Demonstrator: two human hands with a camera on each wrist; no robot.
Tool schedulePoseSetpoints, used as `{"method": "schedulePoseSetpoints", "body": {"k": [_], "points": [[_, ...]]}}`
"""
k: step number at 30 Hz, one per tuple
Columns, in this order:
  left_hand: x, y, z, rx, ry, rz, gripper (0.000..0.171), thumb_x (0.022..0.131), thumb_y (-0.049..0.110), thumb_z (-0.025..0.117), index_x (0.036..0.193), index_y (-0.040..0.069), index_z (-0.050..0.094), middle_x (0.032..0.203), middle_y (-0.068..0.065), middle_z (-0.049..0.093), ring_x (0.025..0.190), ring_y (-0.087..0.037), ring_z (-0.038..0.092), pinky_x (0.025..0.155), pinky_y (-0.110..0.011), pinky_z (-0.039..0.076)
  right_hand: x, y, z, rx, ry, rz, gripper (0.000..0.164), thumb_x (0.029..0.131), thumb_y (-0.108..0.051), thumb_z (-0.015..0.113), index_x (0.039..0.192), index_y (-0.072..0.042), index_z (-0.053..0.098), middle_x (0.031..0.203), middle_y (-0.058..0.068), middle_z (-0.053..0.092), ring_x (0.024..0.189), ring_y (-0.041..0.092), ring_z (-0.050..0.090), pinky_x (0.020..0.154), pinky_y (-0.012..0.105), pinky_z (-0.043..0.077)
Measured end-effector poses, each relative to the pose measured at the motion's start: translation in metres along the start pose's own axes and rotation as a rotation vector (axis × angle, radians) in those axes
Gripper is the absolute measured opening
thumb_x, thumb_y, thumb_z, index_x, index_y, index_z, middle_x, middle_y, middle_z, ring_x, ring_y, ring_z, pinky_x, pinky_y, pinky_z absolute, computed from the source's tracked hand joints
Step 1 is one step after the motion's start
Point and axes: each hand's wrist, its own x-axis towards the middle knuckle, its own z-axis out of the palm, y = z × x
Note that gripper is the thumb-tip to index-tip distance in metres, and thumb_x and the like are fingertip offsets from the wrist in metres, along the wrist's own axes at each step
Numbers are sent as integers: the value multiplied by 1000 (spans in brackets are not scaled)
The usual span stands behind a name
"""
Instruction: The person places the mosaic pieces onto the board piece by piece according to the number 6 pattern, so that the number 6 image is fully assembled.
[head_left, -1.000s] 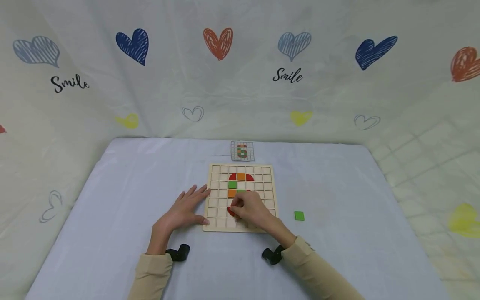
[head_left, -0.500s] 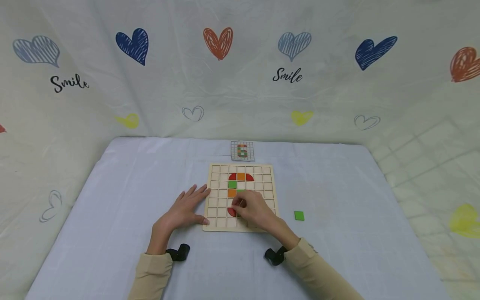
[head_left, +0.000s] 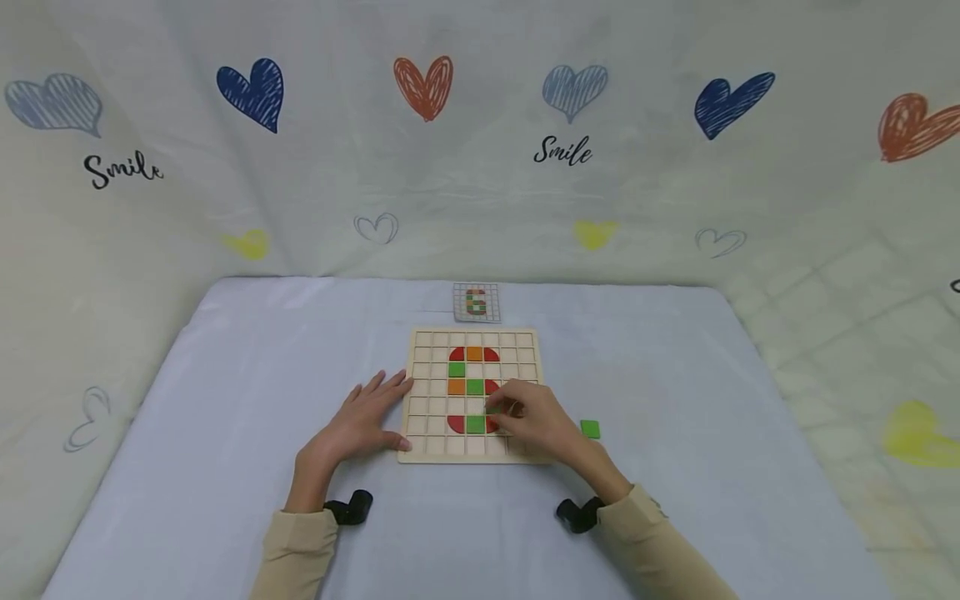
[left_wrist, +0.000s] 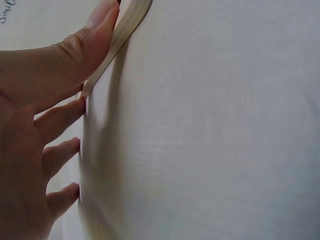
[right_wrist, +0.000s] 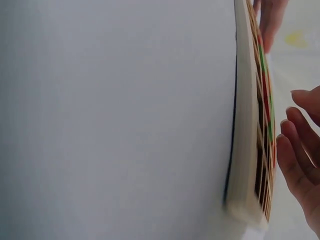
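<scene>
A wooden grid board (head_left: 431,442) lies on the table, with red, orange and green tiles in its cells. My left hand (head_left: 363,427) lies spread at the board's left side; its thumb and fingertips touch the edge, as the left wrist view also shows. Over the board's right half is my right hand (head_left: 536,421), fingers bent and thumb apart from them in the right wrist view, with nothing seen between. Beside its fingertips are a red rounded tile (head_left: 491,387) and, in a lower row, a green square tile (head_left: 476,425). The hand hides several cells.
A loose green square tile (head_left: 590,429) lies right of the board. Behind the board is a small pattern card (head_left: 476,302) with a similar coloured figure. White cloth (head_left: 300,333) covers the table, and a printed curtain (head_left: 480,183) hangs behind it.
My right hand has moved right across the board, uncovering a green tile between red ones in a lower row. The left hand stays at the board's edge. The head view has shifted slightly.
</scene>
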Motion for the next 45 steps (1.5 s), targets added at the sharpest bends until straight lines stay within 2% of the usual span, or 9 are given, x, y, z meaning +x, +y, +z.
{"method": "schedulePoseSetpoints", "body": {"k": [5, 11, 18, 26, 33, 38, 45], "points": [[-1, -1, 0, -20, -5, -13, 99, 76, 25, 90, 159, 9, 38, 170, -11, 28, 158, -43, 13, 125, -68, 9, -12, 12, -10, -10, 25, 8, 15, 88, -2, 78, 102, -6, 75, 96, 4, 74, 80, 12, 64, 71, 22, 58], [1, -2, 2, -32, -9, -27, 100, 76, 25, 90, 160, 10, 38, 170, -9, 27, 159, -41, 10, 127, -65, 6, -26, 22, -24, -30, 39, 84, 21, 87, -3, 78, 107, -7, 74, 98, 0, 73, 83, 12, 62, 75, 27, 59], [2, -4, 3, -32, -4, -15, 101, 75, 24, 91, 160, 10, 37, 170, -9, 26, 159, -42, 10, 126, -66, 7, -41, 38, -37, -126, 96, 97, 31, 83, -1, 82, 112, -7, 73, 105, 2, 74, 90, 18, 65, 78, 34, 59], [3, -4, 4, -29, -8, -19, 100, 77, 25, 90, 161, 11, 37, 171, -9, 25, 160, -40, 9, 127, -65, 6, -58, 56, -52, -202, 122, 121, 33, 81, -1, 84, 112, -7, 73, 107, 3, 74, 91, 19, 65, 80, 38, 58], [3, -4, 3, -29, -5, -20, 100, 77, 24, 90, 161, 11, 36, 171, -8, 25, 160, -40, 9, 127, -65, 6, -68, 62, -62, -276, 148, 147, 37, 79, -2, 86, 113, -6, 73, 111, 7, 68, 97, 24, 61, 82, 42, 53], [2, -2, 2, -29, -18, -36, 100, 78, 25, 89, 161, 11, 35, 171, -8, 24, 160, -39, 7, 127, -64, 5, -72, 64, -72, -260, 115, 126, 39, 78, -5, 88, 113, -5, 72, 109, 8, 68, 95, 25, 62, 81, 40, 55], [3, -4, 3, -33, -15, -33, 101, 77, 24, 90, 161, 11, 36, 171, -7, 24, 160, -39, 8, 127, -64, 5, -76, 66, -77, -230, 36, 170, 28, 79, -6, 87, 103, -7, 72, 102, 5, 65, 89, 20, 61, 76, 31, 55]]}}
